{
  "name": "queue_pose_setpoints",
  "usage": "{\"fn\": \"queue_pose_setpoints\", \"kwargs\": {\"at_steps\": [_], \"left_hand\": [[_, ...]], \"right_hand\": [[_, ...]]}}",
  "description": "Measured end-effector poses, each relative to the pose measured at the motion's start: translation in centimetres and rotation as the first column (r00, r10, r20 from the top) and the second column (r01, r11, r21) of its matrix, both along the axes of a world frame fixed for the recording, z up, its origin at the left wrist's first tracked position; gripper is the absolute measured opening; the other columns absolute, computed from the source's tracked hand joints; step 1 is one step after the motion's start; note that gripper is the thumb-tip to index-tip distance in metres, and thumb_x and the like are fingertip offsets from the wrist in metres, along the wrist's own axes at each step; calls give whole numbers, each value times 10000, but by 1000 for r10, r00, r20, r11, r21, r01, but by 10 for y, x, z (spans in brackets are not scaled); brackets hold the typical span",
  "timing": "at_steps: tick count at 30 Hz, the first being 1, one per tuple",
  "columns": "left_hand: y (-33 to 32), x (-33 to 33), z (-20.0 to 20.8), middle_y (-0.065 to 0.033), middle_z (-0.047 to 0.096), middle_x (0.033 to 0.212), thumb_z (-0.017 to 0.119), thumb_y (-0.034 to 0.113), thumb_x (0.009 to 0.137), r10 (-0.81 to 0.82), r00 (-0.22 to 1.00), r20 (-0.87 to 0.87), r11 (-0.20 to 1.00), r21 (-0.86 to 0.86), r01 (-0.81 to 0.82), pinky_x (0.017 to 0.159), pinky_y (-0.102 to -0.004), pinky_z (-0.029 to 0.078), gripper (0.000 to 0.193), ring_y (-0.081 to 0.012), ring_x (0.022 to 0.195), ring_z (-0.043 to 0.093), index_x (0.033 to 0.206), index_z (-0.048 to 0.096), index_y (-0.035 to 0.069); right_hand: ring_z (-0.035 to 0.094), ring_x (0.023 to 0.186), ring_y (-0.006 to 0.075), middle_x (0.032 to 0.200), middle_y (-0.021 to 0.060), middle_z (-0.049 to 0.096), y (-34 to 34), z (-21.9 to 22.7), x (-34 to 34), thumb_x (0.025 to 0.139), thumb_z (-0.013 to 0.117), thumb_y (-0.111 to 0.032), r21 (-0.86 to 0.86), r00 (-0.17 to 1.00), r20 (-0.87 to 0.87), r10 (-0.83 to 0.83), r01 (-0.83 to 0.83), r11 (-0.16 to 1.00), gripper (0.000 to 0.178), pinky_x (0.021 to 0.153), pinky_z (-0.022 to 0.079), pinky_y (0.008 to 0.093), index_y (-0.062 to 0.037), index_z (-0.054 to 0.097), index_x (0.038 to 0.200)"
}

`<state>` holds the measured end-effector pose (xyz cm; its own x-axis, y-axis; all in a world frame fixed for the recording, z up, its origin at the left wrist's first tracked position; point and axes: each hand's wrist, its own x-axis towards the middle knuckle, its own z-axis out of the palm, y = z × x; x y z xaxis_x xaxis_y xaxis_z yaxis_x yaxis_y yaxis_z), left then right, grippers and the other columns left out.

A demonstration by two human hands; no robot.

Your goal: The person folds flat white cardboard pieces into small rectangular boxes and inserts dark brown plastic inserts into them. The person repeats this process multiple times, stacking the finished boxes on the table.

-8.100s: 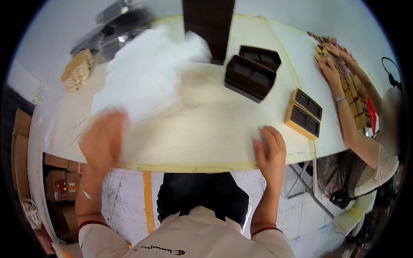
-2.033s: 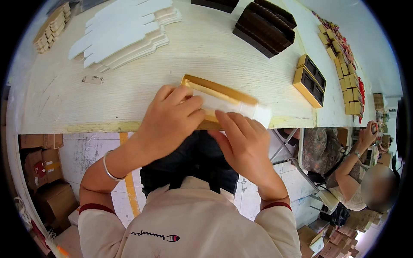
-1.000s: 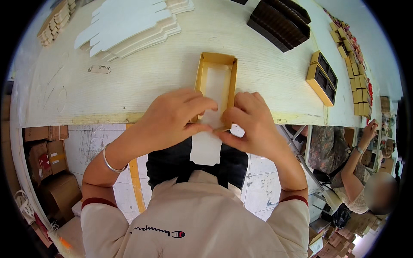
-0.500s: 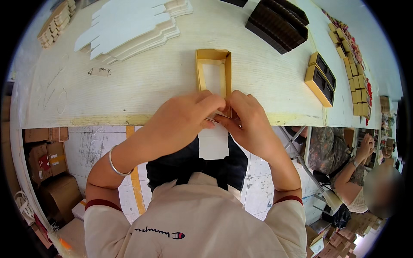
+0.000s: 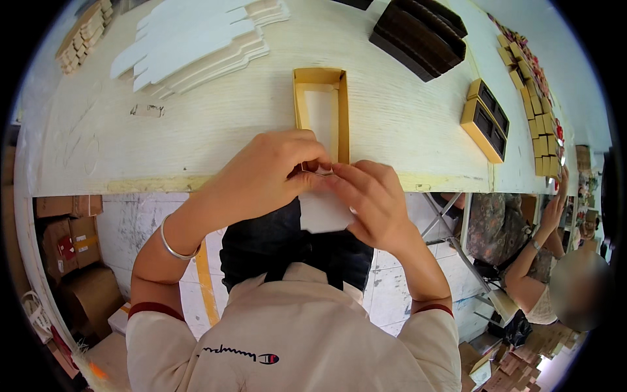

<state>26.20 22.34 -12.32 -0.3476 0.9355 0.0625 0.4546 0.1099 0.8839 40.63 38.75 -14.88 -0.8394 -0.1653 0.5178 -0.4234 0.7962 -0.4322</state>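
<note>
Right hand [image 5: 377,204] lower than before (at gold box's [image 5: 343,119] near end)

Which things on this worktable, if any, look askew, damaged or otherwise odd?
The yellow strip along the front of the worktable looks worn and patchy, and the stack of white blanks has uneven layers. Nothing looks plainly spilled.

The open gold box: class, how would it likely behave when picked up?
The box is probably light: hollow, with thin walls. Its upright long sides may feel fairly stiff. The white flap jutting from its near end might bend.
</note>
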Motion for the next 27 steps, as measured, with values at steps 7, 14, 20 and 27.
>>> {"fn": "queue_pose_setpoints", "kwargs": {"at_steps": [7,14,20,27], "left_hand": [[-3,0,9,-93,570,832,581,127,924,35,932,360,999,-6,-35,646,-293,442,320,-195,677,539,1187,414,54],[4,27,-15,-111,555,946,645,80,846,356,898,-258,913,303,-275,635,-334,483,228,-267,679,570,1032,519,38],[-1,30,-16,-96,575,851,680,50,769,284,811,-512,957,201,-209,614,-343,492,135,-288,737,598,867,596,12],[-3,-9,8,-79,572,799,722,226,732,-48,889,-456,994,-106,-1,733,-379,470,243,-288,782,562,754,588,25]], "right_hand": [[479,580,79,844,67,588,-18,1,-26,840,679,-5,-746,957,234,-169,288,600,193,529,383,199,-42,580,1001],[550,719,248,1057,153,536,-11,0,-21,742,708,-30,12,945,-132,-300,304,953,317,582,425,325,-40,602,1041],[539,733,263,963,132,557,-6,8,-21,659,691,-34,273,982,70,-174,149,950,342,620,414,351,-22,629,995],[577,784,308,902,153,552,11,38,-34,741,688,-68,-253,856,479,192,-74,965,269,687,467,377,-26,638,1002]]}}
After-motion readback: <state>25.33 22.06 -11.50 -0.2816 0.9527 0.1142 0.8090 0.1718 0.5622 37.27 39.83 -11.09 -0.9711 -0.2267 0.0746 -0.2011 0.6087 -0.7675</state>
